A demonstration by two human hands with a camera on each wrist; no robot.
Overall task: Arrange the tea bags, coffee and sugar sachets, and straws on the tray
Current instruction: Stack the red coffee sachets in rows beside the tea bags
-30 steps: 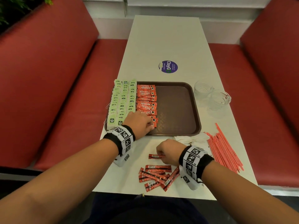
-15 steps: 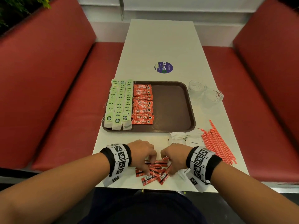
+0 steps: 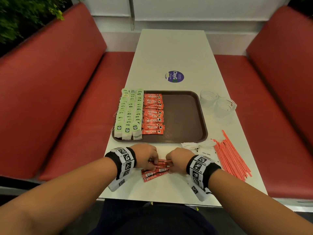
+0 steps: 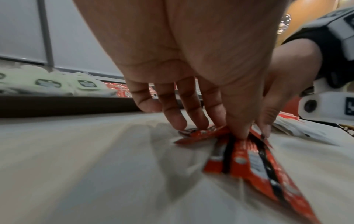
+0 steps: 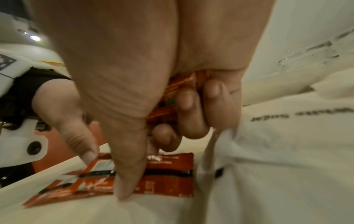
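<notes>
Tea bags (image 3: pixel 128 114) and coffee packets (image 3: pixel 153 114) fill the tray's (image 3: pixel 184 116) left side, while the left hand (image 3: pixel 145 158) and right hand (image 3: pixel 179 160) both pinch red sachets (image 3: pixel 155 170) just before it, beside untouched straws (image 3: pixel 230 158).

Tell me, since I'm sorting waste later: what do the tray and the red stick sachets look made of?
Tray: probably moulded plastic, matte brown, with a faint textured floor and rounded rim. Red stick sachets: likely foil-laminated film, glossy and creased, catching light where both hands gather them.
</notes>
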